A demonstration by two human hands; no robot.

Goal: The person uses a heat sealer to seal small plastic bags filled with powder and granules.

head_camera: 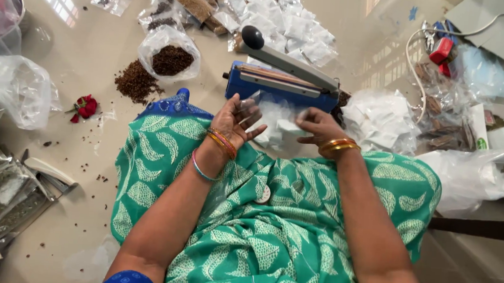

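A pale, glossy floor point(94, 50) is strewn with clear packets, a loose heap of brown seeds point(136, 83) and a red rose point(85, 107). The small clear plastic pouch point(277, 117) is hard to make out against the white packets below it; it lies just before the blue hand-lever heat sealer point(279, 82). The left hand point(235, 122), palm up, fingers curled, seems to pinch its left edge; the right hand point(317, 127), knuckles up, grips its right side.

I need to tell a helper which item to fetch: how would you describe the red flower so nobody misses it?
Start at the blue heat sealer ahead of the person's lap, then look left past the loose brown spice pile. The red flower lies alone on the bare floor there, the only bright red thing among clear bags.
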